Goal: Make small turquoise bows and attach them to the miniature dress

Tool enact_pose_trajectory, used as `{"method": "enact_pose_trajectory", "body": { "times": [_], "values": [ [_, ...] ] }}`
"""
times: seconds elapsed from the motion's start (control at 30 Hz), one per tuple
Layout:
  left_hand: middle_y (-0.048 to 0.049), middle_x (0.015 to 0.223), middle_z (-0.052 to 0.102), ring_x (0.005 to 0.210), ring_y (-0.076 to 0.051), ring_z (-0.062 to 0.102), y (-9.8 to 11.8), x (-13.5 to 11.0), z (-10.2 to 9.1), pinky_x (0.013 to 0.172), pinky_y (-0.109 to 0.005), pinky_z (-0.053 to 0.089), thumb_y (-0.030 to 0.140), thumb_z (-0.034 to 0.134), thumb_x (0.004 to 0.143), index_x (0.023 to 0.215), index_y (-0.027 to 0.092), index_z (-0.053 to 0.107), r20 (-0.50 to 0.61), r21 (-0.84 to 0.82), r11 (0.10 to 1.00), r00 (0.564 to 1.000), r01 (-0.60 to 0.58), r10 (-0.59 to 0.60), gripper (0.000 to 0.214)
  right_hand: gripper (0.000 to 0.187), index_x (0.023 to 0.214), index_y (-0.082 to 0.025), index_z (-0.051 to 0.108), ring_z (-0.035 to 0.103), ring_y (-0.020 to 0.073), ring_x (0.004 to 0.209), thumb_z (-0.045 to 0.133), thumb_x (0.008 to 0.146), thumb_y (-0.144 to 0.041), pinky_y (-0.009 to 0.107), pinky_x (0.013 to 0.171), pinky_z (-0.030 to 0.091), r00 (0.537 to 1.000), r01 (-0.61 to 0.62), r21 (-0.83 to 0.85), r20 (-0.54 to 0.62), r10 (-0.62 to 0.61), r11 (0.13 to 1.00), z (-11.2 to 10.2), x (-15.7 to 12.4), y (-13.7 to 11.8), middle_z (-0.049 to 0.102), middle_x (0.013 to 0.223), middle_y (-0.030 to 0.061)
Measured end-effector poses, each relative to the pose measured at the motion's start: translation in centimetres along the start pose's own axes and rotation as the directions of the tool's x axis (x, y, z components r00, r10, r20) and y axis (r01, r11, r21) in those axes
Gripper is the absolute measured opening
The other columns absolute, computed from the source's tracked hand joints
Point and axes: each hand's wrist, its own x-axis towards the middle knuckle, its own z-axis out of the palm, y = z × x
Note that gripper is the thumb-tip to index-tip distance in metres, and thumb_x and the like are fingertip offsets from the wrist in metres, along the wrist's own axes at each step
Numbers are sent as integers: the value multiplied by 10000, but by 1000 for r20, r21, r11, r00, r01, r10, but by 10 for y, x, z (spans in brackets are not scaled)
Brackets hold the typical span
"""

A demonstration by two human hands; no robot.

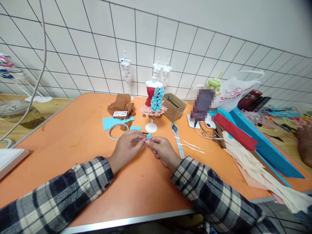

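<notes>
Just in front of the small dress form, both of my hands meet over a small folded piece of light blue crepe paper. My left hand pinches it from the left, fingers closed. From the other side, the thumb and fingers of my right hand press on its lower end. A thin black stick-like item shows beside the left fingertips; its kind cannot be made out. The white dress form stands upright, wearing a red bodice, light blue ruffles and a pink frilled skirt.
A tape roll, blue paper and brown crepe paper lie left of the dress form. To the right are a cardboard box, grey strap-like item, white strips, scissors and red paper. A hand shows far right.
</notes>
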Motion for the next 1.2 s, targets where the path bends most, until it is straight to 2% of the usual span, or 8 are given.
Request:
{"method": "enact_pose_trajectory", "body": {
  "times": [0.2,0.47,0.67,0.87,0.93,1.07,1.13,1.2],
  "values": [
    [-56,905,745,901,-205,678,1,-2,0,861,-375,521,270,614,852,820,202,706,-4,-20,999,1000,-27,27,118,327,737,-169,595,315,40,406,741,661,-452,174,349,199,1000,19,23,-23,-19,1000,-3,1,3,432,520,-86],
    [-60,879,751,884,-207,680,-4,-4,-2,850,-367,520,258,639,847,815,203,730,8,-58,995,997,-75,75,111,337,764,-172,588,340,45,379,728,674,-465,164,337,225,997,1,-43,-75,-5,999,-2,0,2,431,462,-98],
    [-61,881,759,889,-215,684,-2,-2,-4,853,-371,513,260,638,847,833,203,745,-2,-55,994,996,-90,90,122,352,736,-176,562,361,47,346,731,686,-482,163,315,271,995,50,-75,-86,-56,996,-2,1,7,437,441,-106],
    [-65,891,755,852,-199,696,5,0,-5,808,-336,550,282,603,870,809,198,731,-44,-164,986,999,-8,1,165,391,881,-173,614,358,26,405,812,638,-406,139,340,306,994,-93,167,77,81,982,0,-6,4,449,549,-112],
    [-62,890,754,853,-191,694,4,0,-7,808,-330,551,273,600,880,821,198,726,-67,-173,985,998,-23,12,159,383,890,-174,616,372,18,423,831,633,-358,128,355,314,989,-139,217,87,123,966,-1,-7,3,466,581,-108],
    [-52,888,760,870,-182,690,2,0,-13,824,-326,537,220,604,885,856,203,724,-57,-114,970,976,-215,210,125,320,932,-167,635,439,18,447,800,679,-272,121,354,338,971,-208,243,169,170,948,-9,-6,2,557,679,-71],
    [-42,883,766,869,-180,688,2,0,-17,825,-330,532,195,588,889,870,217,721,-27,-72,941,944,-330,329,136,247,927,-145,642,503,34,482,731,740,-279,135,369,392,926,-316,234,286,245,920,-15,-4,1,619,769,-23],
    [-40,892,769,864,-178,690,2,-1,-19,825,-336,532,177,560,896,876,227,715,-15,-42,915,916,-402,402,164,212,898,-119,645,536,48,504,668,783,-296,147,384,431,859,-431,202,390,331,879,-20,-3,-1,639,802,11]
  ]
}}
